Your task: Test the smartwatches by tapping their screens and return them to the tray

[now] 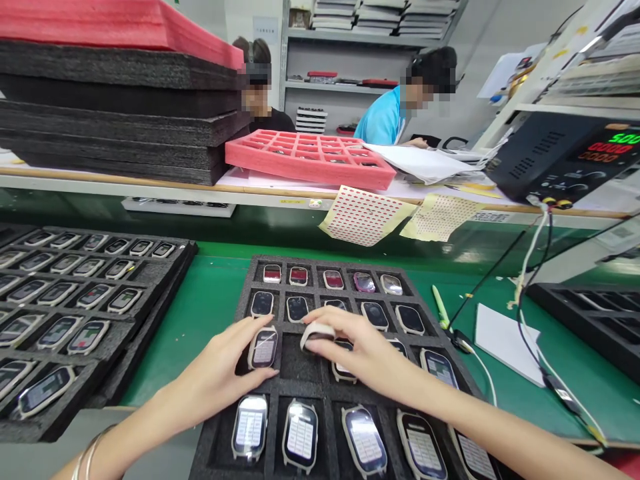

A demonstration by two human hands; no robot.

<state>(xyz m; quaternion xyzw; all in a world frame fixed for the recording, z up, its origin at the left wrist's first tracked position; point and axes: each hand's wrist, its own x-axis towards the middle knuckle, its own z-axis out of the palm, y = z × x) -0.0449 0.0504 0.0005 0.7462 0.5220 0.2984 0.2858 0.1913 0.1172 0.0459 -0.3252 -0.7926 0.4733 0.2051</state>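
Together over the black foam compartment tray (320, 383), the left hand (220, 373) grips a small white-rimmed screened device (263, 348); the right hand (367, 353) seemingly pinches another white-rimmed device (316, 331).

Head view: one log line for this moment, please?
left hand: grips lit device | right hand: holds tilted device over empty slot | foam tray

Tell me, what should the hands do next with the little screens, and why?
Probably lower the tilted device in the right hand into the empty pocket just under it. That device is lifted at the fingertips, the pocket is bare, and the other pockets of the tray around it are filled. The left hand pinches the left device beside it.
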